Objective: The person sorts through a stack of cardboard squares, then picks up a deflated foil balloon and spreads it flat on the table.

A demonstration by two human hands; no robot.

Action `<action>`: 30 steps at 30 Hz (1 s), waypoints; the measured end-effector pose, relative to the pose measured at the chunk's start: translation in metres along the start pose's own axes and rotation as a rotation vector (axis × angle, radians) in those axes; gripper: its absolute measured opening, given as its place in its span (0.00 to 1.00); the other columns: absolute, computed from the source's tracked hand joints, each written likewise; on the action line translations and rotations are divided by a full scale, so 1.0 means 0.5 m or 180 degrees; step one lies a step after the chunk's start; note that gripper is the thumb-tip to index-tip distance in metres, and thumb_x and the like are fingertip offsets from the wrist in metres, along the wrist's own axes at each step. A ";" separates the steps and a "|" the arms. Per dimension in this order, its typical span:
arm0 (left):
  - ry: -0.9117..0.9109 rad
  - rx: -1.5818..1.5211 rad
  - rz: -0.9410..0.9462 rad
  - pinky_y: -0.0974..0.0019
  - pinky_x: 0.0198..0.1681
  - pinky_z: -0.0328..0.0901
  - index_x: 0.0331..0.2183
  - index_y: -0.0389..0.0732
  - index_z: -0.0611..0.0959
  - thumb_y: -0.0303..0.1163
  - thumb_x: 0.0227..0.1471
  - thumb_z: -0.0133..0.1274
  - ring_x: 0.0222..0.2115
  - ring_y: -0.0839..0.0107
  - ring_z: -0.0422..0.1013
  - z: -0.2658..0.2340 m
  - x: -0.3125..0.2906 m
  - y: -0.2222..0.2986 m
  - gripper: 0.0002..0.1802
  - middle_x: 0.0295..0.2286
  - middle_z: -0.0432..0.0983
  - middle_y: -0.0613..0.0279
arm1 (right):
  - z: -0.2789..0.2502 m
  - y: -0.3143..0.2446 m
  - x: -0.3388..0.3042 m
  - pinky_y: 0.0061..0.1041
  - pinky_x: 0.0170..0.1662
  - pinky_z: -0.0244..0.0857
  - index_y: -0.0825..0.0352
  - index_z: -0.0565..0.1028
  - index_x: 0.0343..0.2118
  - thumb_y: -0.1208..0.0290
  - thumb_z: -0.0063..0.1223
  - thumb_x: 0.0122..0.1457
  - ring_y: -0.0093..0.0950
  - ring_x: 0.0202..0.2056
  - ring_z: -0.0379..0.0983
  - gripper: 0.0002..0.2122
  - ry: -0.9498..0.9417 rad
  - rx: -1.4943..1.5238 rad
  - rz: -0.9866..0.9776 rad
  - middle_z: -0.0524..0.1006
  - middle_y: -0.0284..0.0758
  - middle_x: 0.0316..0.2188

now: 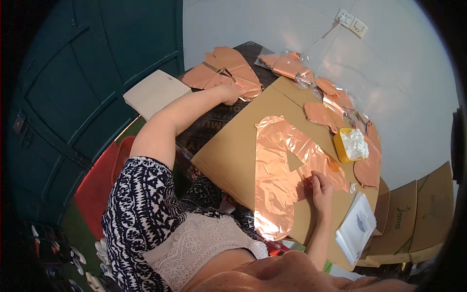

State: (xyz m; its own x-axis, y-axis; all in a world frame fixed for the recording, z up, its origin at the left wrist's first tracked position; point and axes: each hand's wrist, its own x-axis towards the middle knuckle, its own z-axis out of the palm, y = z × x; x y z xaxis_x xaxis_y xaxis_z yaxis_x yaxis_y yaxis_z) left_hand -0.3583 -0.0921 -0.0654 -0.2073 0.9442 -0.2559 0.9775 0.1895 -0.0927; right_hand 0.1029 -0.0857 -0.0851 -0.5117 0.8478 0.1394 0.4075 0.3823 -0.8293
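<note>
A flat, uninflated copper-coloured foil balloon (275, 170) with a triangular gap lies across the cardboard sheet (228, 151) in front of me. My right hand (321, 192) is at its right part, thumb and fingers closed on the foil. Stretched out to the far left, my left hand (230, 93) touches the near edge of a pile of flat copper foil balloons (228, 63). Its fingers point down at the foil and are mostly hidden, so their grip does not show.
A cream-coloured box (155, 92) stands left of the pile. More foil pieces (326, 114), some in clear plastic, lie along the wall. At the right are a yellow tub (343, 148) with white contents and white plastic packets (356, 226). Cardboard boxes (408, 221) stand beyond.
</note>
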 end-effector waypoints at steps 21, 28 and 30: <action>0.1127 -0.0025 0.0137 0.56 0.39 0.68 0.36 0.39 0.80 0.28 0.47 0.46 0.39 0.58 0.73 0.027 0.008 -0.006 0.13 0.38 0.76 0.50 | 0.006 -0.014 0.000 0.21 0.36 0.68 0.73 0.73 0.42 0.74 0.43 0.60 0.24 0.31 0.74 0.11 -0.0117 0.0230 -0.0010 0.77 0.36 0.28; 0.1686 0.0534 0.0291 0.58 0.33 0.69 0.24 0.40 0.85 0.30 0.42 0.48 0.32 0.60 0.76 0.021 0.042 0.020 0.11 0.29 0.79 0.55 | -0.006 -0.008 -0.008 0.21 0.36 0.67 0.73 0.73 0.41 0.75 0.43 0.60 0.23 0.30 0.73 0.11 -0.0012 0.0057 -0.0040 0.77 0.35 0.27; 0.1469 0.0424 0.0178 0.58 0.33 0.69 0.26 0.39 0.85 0.30 0.43 0.47 0.33 0.60 0.76 0.007 0.035 0.039 0.11 0.30 0.79 0.53 | -0.002 -0.005 -0.007 0.21 0.36 0.67 0.73 0.73 0.41 0.75 0.43 0.60 0.23 0.30 0.73 0.10 -0.0024 0.0083 -0.0059 0.77 0.35 0.27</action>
State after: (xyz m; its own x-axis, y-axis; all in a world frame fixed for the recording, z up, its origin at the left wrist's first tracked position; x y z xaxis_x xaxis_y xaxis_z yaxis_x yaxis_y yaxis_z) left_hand -0.3430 -0.0727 -0.0749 -0.0861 0.9786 0.1870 0.9669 0.1273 -0.2212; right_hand 0.1041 -0.0892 -0.0828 -0.5247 0.8378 0.1507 0.3782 0.3880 -0.8405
